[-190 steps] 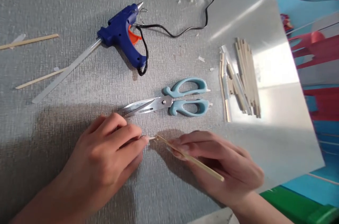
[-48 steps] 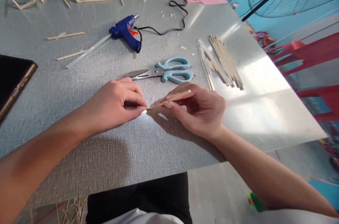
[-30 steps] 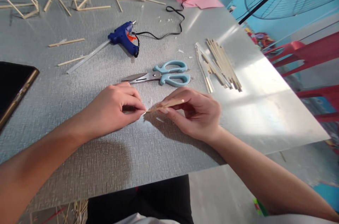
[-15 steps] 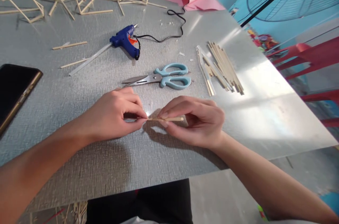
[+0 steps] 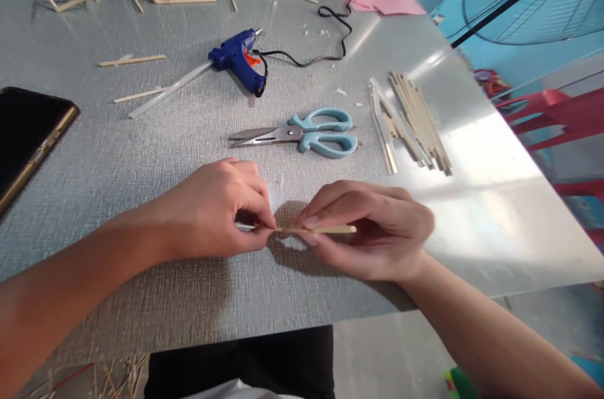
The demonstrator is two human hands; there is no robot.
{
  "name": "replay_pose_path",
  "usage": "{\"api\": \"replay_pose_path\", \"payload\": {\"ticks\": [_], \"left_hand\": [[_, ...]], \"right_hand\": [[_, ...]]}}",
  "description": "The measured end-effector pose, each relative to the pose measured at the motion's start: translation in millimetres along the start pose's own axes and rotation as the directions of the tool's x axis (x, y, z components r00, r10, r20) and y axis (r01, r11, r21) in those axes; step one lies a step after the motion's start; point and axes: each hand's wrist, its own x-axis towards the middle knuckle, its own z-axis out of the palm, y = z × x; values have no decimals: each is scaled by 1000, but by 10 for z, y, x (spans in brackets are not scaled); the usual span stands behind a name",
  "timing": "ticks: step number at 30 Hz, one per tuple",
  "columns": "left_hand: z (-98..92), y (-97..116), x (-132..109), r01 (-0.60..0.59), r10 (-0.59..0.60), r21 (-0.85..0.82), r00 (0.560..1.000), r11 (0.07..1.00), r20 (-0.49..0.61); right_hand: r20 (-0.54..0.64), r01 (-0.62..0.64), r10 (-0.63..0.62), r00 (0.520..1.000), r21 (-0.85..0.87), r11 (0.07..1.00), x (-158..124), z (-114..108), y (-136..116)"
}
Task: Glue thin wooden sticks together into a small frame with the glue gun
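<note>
Pale wooden stick (image 5: 343, 230) spans gap between left hand (image 5: 226, 207), pinching thin end, and right hand (image 5: 394, 223), grasping thicker part. 1 pair of scissors (image 5: 292, 133) just beyond 2 hands, blue glue gun (image 5: 236, 58) farther.

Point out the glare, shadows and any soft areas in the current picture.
Head view: bright glare washes out part of the table on the right; head view: dark shadows lie below the left hand and the right hand; head view: the fan looks soft.
</note>
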Motion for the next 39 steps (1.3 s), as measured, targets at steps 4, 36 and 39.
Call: {"api": "replay_pose_path", "payload": {"ticks": [4, 36, 39], "left_hand": [[6, 5, -2, 3, -3, -9, 1000, 1000, 6], [48, -14, 1, -3, 3, 0, 1000, 1000, 8], [46, -2, -1, 14, -15, 34, 1000, 999, 22]], "right_hand": [[4, 9, -9, 1000, 38, 999, -3, 9, -14], [-3, -72, 73, 997, 73, 995, -63, 48, -18], [21, -71, 70, 997, 84, 994, -54, 28, -19]]}}
